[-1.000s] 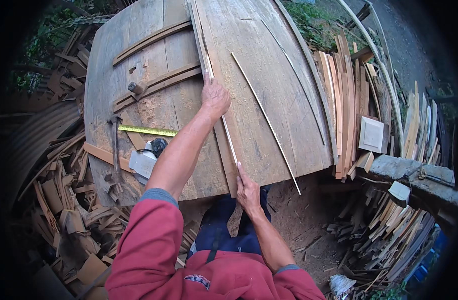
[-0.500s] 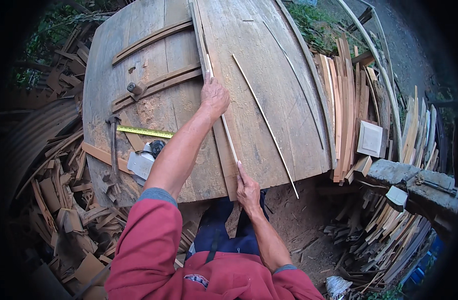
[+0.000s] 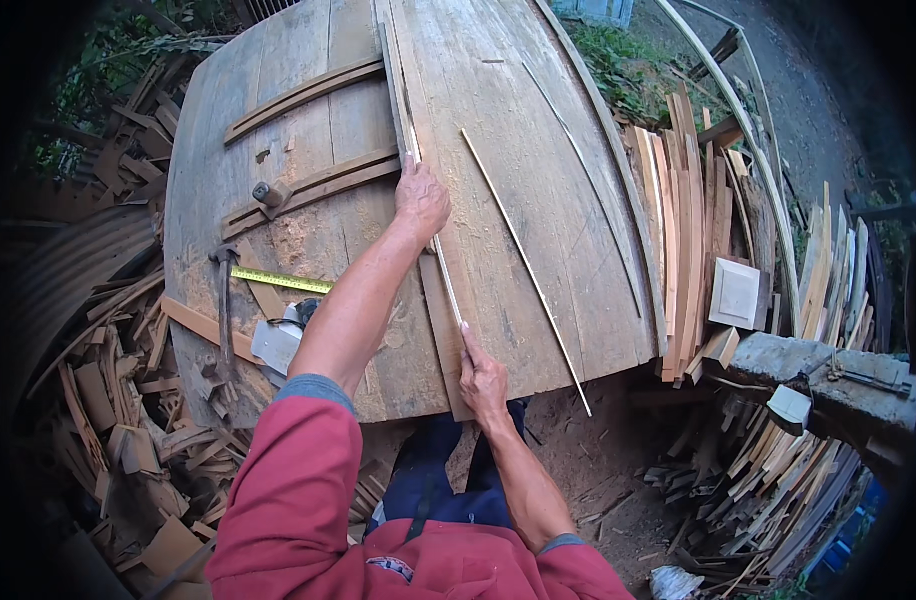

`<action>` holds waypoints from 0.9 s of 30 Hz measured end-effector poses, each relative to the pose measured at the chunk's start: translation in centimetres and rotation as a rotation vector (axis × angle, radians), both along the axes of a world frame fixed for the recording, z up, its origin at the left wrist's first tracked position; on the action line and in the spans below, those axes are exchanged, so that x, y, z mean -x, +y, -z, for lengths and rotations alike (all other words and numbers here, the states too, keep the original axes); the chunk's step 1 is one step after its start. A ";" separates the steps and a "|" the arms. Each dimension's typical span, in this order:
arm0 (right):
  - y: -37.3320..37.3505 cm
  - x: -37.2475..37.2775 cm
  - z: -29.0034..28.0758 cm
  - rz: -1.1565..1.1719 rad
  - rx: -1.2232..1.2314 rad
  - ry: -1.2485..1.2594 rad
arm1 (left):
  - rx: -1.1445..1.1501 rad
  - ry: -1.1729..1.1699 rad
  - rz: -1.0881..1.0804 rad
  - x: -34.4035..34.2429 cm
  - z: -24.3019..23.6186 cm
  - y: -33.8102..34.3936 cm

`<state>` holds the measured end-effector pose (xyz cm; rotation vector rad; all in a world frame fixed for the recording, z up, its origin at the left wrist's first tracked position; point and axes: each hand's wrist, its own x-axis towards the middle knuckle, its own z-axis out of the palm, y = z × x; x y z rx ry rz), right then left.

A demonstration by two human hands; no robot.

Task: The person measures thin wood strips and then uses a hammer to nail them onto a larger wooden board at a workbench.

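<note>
1. Strip of pale wood (image 3: pixel 448 280), thin and straight, lies at the centre of the frame, slanting from upper middle down toward my body, along a flat board (image 3: pixel 442 350). That board seems to give so slender a piece a straight backing.
2. My left grip (image 3: pixel 422 198) is closed over the strip's farther part, just above the frame's centre, knuckles up. I take this to be the steadying hold, since something so thin could easily bow or slide.
3. My right grip (image 3: pixel 485 385) is narrow, below centre, with one finger stretched to the strip's near end. I cannot tell whether I pinch it or only touch it; pointing along its length probably helps keep that end in line.
4. Right of centre, a second thin strip (image 3: pixel 528 258) lies apart on the counter (image 3: pixel 608 335), its lower end past the edge, likely within easy reach.
5. At upper left, two grooved rails (image 3: pixel 303 99) lie crosswise, reaching toward the long pieces at upper middle.
6. At left, a hammer (image 3: pixel 227 310) and a yellow tape blade (image 3: pixel 288 281) rest beside my left forearm, apparently set out of the strip's way.
</note>
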<state>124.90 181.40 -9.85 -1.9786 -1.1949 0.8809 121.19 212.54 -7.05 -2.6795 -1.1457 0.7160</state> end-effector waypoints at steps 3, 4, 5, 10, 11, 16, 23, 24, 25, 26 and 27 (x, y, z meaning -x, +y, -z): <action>0.7 0.0 0.4 0.014 -0.043 -0.006 | 0.003 0.011 -0.010 -0.4 -0.1 0.5; 1.0 0.0 0.5 0.012 -0.048 0.006 | 0.006 0.027 -0.019 -0.6 -0.1 0.6; 1.3 0.0 0.5 0.011 -0.053 0.018 | 0.002 0.026 -0.022 -0.7 -0.2 0.9; 2.5 0.2 0.2 0.001 -0.017 0.030 | 0.000 0.040 -0.027 -0.5 0.1 1.6; 2.7 0.2 0.2 -0.005 -0.004 0.035 | 0.001 0.040 -0.029 -0.6 0.2 1.6; 4.0 0.0 0.2 -0.004 -0.019 0.024 | 0.040 0.027 -0.040 -1.0 0.3 1.5; 6.4 -0.1 0.7 0.008 -0.033 0.045 | 0.029 0.021 -0.059 -1.1 0.6 1.8; 6.7 -0.1 0.9 0.009 -0.034 0.045 | 0.030 0.025 -0.063 -1.3 0.6 1.8; 6.9 -0.2 1.1 0.010 -0.020 0.054 | 0.030 0.028 -0.069 -1.4 0.5 1.8; 7.1 -0.2 1.3 0.011 -0.007 0.062 | 0.028 0.028 -0.069 -1.3 0.4 1.9; 7.3 -0.2 1.5 0.012 -0.008 0.062 | 0.042 0.028 -0.067 -1.3 0.3 1.9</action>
